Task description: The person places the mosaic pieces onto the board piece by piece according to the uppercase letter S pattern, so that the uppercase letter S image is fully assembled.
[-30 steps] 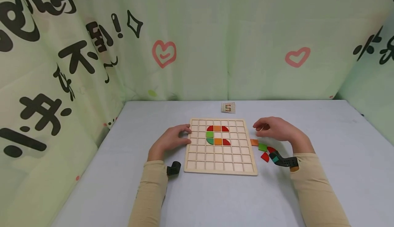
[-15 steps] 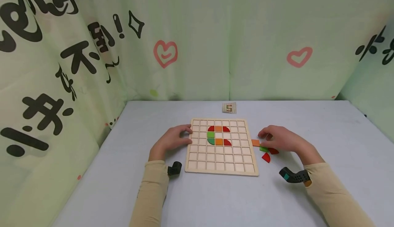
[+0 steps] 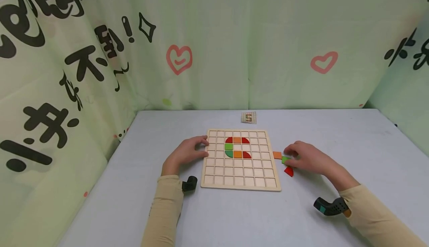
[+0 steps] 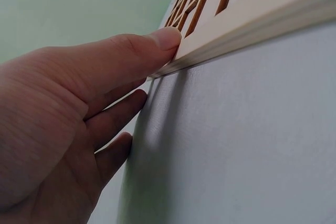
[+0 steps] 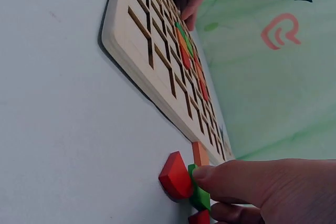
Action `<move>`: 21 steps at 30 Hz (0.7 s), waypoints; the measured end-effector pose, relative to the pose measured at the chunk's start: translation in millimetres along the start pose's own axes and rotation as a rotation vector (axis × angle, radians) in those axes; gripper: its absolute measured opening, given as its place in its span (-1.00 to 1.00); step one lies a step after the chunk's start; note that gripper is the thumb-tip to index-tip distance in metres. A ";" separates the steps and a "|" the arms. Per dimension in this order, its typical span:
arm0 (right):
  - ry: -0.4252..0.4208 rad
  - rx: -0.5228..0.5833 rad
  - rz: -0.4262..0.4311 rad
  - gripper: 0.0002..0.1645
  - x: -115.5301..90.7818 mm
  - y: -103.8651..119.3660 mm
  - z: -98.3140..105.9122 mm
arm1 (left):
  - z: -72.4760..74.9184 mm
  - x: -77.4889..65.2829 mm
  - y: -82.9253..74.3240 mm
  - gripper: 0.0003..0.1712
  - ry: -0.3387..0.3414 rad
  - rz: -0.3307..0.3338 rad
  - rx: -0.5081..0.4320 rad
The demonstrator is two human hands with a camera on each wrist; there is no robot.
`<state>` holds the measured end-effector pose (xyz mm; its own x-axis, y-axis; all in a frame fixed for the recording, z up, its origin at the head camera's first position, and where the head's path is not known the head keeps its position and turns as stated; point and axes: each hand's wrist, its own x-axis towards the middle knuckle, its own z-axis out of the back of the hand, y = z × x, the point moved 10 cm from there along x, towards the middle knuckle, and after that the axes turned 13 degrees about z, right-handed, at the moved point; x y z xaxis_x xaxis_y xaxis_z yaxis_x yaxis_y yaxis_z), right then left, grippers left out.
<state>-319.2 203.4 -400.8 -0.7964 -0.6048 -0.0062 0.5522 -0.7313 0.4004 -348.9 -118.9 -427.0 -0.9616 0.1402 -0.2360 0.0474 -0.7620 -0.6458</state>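
Note:
My left hand [image 3: 185, 152] rests against the left edge of a wooden grid board [image 3: 241, 188]; in the left wrist view its thumb touches the rim, with the other fingers loosely extended. To the board's right, my right hand [image 3: 311, 158] is low over the loose pieces. Its thumb touches a green square tile [image 5: 200, 199], and a gap shows between thumb and index finger in the head view. Beside that tile are an orange tile [image 3: 277, 155] and a red quarter-round piece [image 3: 289, 171]. Another red piece [image 5: 199, 217] is partly hidden by the fingers.
Red, orange and green pieces [image 3: 228, 146] sit in the upper cells of the board. A small pattern card [image 3: 248, 118] lies behind it on the white table [image 3: 161, 128]. Green printed curtains [image 3: 214, 83] stand behind and at the sides.
My right hand has come down and toward me, from above the pieces to the green tile, now covering one red piece. The left hand and the board have stayed put.

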 end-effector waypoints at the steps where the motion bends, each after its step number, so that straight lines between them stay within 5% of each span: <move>1: -0.003 -0.003 0.003 -0.56 0.3 0.5 -0.9 | 0.2 0.0 -0.1 -0.64 0.000 -0.001 0.001; 21: -0.014 -0.071 0.014 -0.69 1.4 4.1 -2.7 | 0.9 -1.7 -0.5 -0.62 0.008 -0.006 0.009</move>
<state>-317.4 198.7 -401.7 -0.7916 -0.6109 0.0116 0.5789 -0.7438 0.3341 -347.6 -119.3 -425.6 -0.9597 0.1492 -0.2380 0.0395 -0.7672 -0.6402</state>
